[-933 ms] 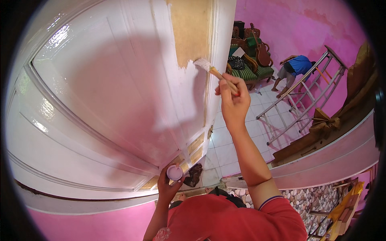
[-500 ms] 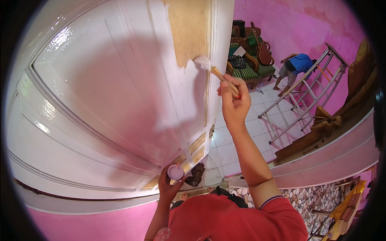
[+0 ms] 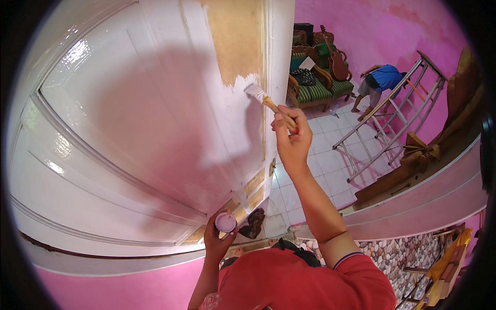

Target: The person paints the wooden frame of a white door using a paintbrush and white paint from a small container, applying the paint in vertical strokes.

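Glare whitens the left of the door point(image 3: 155, 129), a soft shadow dims its middle, and outer lines curve

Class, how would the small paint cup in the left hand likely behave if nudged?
The paint cup is probably light: the left hand alone holds it. It would probably spill if tipped, since its open top shows pale paint. Its round rim suggests it might roll if laid sideways.
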Demonstrator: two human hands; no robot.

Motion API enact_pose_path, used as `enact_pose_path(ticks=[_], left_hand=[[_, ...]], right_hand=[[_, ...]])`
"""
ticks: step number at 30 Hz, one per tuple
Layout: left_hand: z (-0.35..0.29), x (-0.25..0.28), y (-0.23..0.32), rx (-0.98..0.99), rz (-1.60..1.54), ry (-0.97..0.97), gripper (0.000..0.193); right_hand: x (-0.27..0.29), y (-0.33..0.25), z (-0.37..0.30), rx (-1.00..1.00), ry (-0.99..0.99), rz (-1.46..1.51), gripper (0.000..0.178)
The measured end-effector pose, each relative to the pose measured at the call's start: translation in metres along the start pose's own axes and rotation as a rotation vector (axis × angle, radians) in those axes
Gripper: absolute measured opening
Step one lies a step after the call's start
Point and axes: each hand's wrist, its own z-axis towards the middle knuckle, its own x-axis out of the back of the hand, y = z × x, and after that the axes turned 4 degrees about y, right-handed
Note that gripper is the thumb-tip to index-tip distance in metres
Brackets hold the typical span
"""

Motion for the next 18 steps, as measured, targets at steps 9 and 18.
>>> enact_pose_path(ticks=[9,18], left_hand=[[-0.004,-0.001,-0.004,-0.035,0.008,0.04,0.07],[-0.003,-0.005,0.003,-0.042,0.019,-0.006,0.065]], right_hand=[[0.033,0.048,-0.039,-0.239,-0.078,-0.221,0.019],[-0.011,-0.018,0.034,0.023,-0.08,-0.062,0.021]])
